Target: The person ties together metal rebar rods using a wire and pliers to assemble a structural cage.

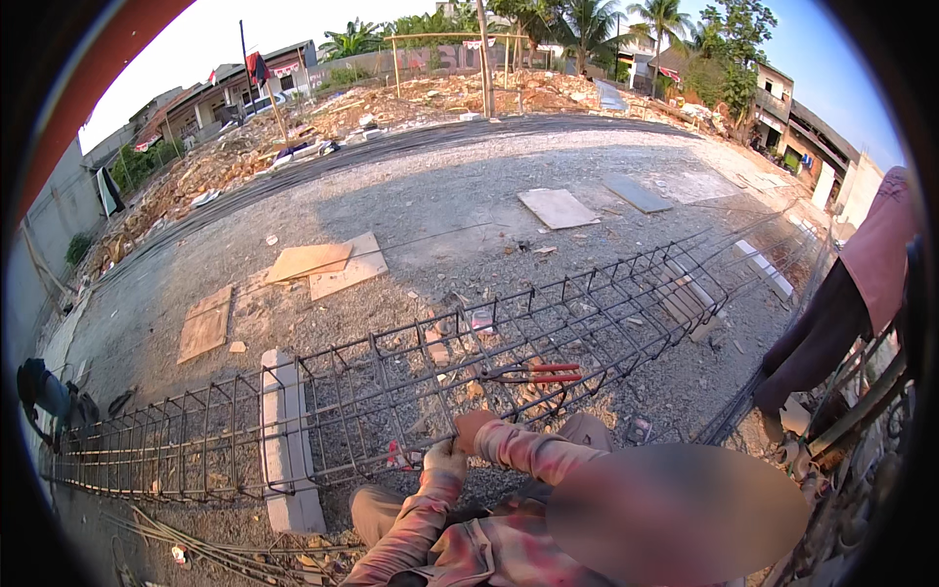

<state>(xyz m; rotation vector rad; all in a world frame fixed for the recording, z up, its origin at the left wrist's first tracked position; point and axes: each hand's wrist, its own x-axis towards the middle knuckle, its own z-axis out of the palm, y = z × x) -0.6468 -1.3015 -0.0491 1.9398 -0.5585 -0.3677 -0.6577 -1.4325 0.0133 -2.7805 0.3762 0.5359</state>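
A long rebar cage of dark bars and square stirrups lies across the view in front of me. My left hand and my right hand are close together at the cage's near lower bar, where a stirrup meets it. Both hands have their fingers curled around something at that joint; what exactly is between the fingers is hidden. Red-handled end-cutting nippers rest on the cage bars just beyond my right hand, with their jaws pointing left.
A pale concrete block supports the cage at left; more blocks lie at right. Loose rods are at lower left. Plywood pieces lie on the gravel. One person bends at the far left end; another stands at right.
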